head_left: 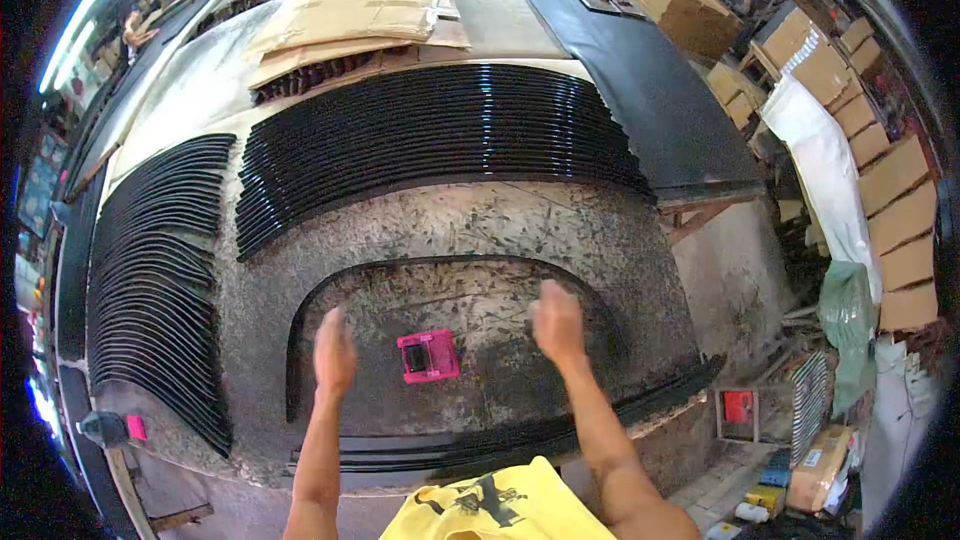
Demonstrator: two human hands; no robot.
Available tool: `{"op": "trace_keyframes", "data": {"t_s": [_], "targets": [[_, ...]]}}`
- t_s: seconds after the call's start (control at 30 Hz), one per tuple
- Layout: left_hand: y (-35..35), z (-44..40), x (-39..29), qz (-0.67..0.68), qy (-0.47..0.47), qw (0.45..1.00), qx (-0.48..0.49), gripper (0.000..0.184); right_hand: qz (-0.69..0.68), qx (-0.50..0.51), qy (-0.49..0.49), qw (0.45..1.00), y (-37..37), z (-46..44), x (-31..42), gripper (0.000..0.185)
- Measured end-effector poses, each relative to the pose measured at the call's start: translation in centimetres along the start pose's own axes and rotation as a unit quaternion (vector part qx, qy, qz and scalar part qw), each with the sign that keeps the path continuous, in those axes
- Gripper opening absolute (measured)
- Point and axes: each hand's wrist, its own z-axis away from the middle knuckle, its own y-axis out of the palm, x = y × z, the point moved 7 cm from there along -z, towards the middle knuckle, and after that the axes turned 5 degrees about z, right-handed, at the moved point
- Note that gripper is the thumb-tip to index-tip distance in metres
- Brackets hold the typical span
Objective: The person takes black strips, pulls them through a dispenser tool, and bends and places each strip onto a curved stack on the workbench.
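Note:
A thin black strip [460,259] lies bent into an arch on the worn work table [460,215]. Inside that arch, near its left side, is my left hand [335,352]; its fingers are blurred and I see nothing clearly held. My right hand [558,322] is over the table inside the arch's right side, also smeared, so its grip does not show. Between the two hands rests a bright pink pad [445,352] with a small black block [415,358] on it.
Many black strips lie side by side in a wide stack [430,130] at the back and another stack [155,290] at the left. More long strips [420,455] run along the front edge. Flattened cardboard [360,0] is piled behind; a black-topped table [640,90] stands right.

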Motion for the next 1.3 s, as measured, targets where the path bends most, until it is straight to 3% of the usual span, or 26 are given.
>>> {"op": "trace_keyframes", "data": {"t_s": [0.03, 0.07, 0.17, 0.2, 0.63, 1.0, 1.3], "targets": [[2.8, -1.1, -1.2, 0.024, 0.065, 0.997, 0.044, 0.042, 0.039, 0.043, -0.048, 0.997, 3.6, 0.7, 1.2, 0.038], [5.0, -2.3, -2.2, 0.008, 0.091, 0.993, 0.079, 0.045, 0.041, 0.158, -0.036, 0.986, 7.8, 1.8, 0.6, 0.052], [9.7, -5.9, -4.0, -0.084, 0.124, 0.976, 0.158, 0.055, 0.076, 0.221, -0.060, 0.970, 11.9, 0.4, -0.1, 0.058], [10.9, -7.5, -4.2, -0.109, 0.100, 0.969, 0.199, 0.059, 0.091, 0.212, -0.061, 0.971, 13.1, -0.6, -1.2, 0.060], [18.0, -20.5, -6.9, -0.141, 0.040, 0.976, 0.164, 0.062, 0.095, 0.163, -0.014, 0.982, 18.7, -14.5, -9.4, 0.058], [17.6, -20.9, -8.8, -0.159, 0.057, 0.977, 0.133, 0.062, 0.148, 0.082, 0.160, 0.972, 15.1, -12.7, -16.9, 0.060], [17.7, -20.8, -8.6, -0.133, 0.071, 0.981, 0.120, 0.061, 0.182, 0.085, 0.225, 0.954, 11.2, -11.1, -24.0, 0.059]]}}
